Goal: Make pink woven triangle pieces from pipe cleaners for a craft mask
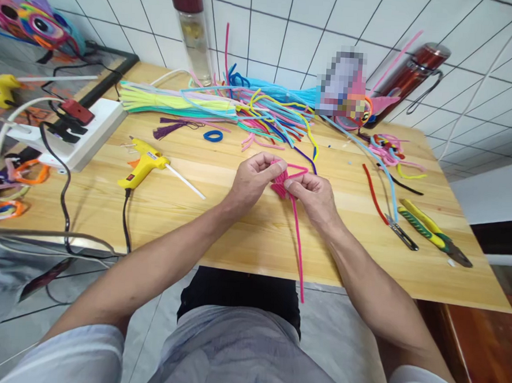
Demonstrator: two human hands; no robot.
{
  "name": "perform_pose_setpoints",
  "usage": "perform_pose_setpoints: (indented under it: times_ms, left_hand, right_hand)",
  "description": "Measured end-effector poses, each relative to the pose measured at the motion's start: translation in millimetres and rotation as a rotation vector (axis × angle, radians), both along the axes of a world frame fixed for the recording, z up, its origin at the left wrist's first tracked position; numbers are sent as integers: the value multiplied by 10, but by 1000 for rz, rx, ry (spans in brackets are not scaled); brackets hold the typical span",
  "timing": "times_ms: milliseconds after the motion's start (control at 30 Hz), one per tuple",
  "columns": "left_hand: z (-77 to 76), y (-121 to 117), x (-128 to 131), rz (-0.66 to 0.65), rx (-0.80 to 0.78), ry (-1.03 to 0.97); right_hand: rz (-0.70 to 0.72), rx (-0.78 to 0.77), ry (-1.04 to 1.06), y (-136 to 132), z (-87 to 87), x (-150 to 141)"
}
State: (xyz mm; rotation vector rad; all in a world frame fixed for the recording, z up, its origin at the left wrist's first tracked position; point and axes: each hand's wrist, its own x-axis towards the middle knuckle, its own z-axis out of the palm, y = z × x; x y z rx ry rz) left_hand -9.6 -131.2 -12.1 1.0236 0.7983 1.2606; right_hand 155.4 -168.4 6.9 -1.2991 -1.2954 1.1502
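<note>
My left hand (253,180) and my right hand (313,196) meet over the middle of the wooden table (218,235). Both pinch a pink pipe cleaner (297,240), which is wound into a small bundle between the fingers. Its long free end hangs down past the table's front edge. Fingers of both hands are closed on the bundle.
A yellow glue gun (142,168) lies left of my hands, its cord running off the front edge. A heap of coloured pipe cleaners (261,114) spreads along the back. Pliers (433,232) and cutters (403,234) lie at the right. A power strip (88,138) sits at the left, two bottles stand by the wall.
</note>
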Motion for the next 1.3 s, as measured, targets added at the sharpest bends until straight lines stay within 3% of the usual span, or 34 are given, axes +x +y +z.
perform_pose_setpoints:
  times_ms: [333, 700, 1300]
  left_hand:
    - [-13, 13, 7, -27, -56, -55]
    - [-29, 48, 16, -8, -131, -94]
    - [-18, 43, 19, -7, -178, -100]
  right_hand:
    - [25, -3, -11, 28, -63, 32]
    - [63, 25, -14, 19, 15, 22]
    - [68, 25, -5, 36, -25, 33]
